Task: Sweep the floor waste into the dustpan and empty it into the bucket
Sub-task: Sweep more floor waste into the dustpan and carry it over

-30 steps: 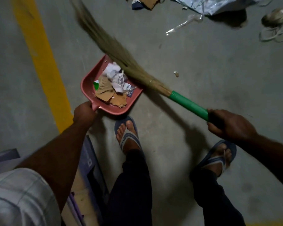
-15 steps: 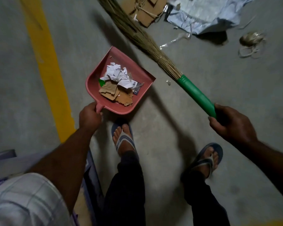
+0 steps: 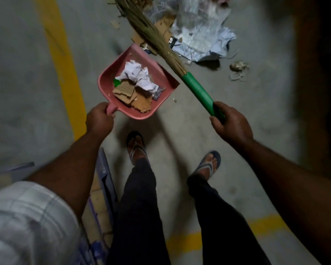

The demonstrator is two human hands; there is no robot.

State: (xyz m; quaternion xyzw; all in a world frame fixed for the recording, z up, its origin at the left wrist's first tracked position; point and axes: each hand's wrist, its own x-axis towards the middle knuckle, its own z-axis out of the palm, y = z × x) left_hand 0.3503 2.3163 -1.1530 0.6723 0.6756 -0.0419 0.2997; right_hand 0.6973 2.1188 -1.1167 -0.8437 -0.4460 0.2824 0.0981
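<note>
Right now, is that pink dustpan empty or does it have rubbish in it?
It has rubbish in it: crumpled paper and torn cardboard pieces lie inside the pink dustpan, covering part of it.

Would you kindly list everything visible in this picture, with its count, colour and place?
dustpan: one, pink, centre
crumpled paper: several, white, in the dustpan
cardboard scraps: several, brown, in the dustpan
broom: one, green handle with straw bristles, right of the dustpan
floor litter: a pile, whitish sheets and brown card, top right
twine tangle: one, pale, right of the pile
floor line: one, yellow, left
sandals: two, blue, on the feet
left hand: grips the dustpan's handle
right hand: grips the broom's handle
</note>
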